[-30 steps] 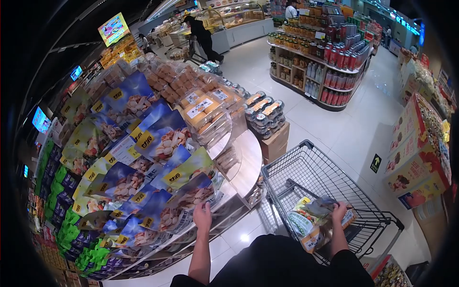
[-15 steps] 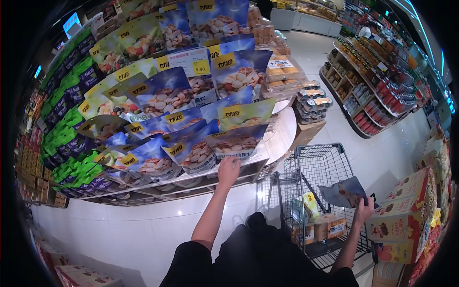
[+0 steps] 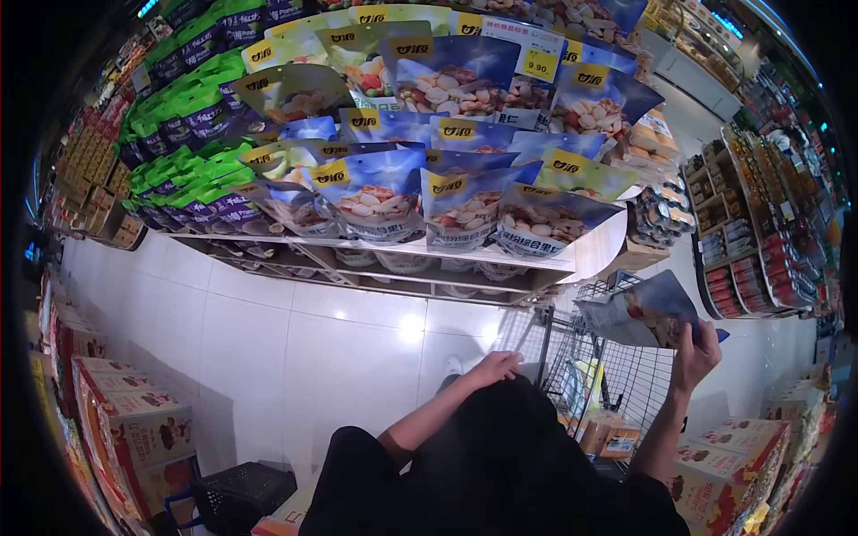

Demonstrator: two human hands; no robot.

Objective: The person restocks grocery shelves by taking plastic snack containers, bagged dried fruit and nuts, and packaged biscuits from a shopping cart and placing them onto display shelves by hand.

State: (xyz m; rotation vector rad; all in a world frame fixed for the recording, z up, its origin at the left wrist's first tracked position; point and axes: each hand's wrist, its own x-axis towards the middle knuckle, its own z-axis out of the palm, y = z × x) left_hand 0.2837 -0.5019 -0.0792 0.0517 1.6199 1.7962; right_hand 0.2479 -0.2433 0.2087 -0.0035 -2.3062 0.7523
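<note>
Head view: boxes [image 3: 134, 411] stand at far left, and green-and-purple bags [image 3: 201, 192] fill the left end of the shelf [image 3: 556, 261]. A basket [image 3: 241, 496] sits low, beside the boxes. Blue packs [image 3: 374, 192] line the shelf's front edge. The person's left hand [image 3: 496, 368] is apart from that edge, fingers drawn together, with nothing seen in them. A price sign [image 3: 534, 62] reads 9.90. The cart [image 3: 639, 380] stands near the shelf's right corner, bread [image 3: 609, 435] inside. Above it, the right hand [image 3: 697, 355] pinches a tilted pouch [image 3: 639, 311] by one end, fingers closed on it.
</note>
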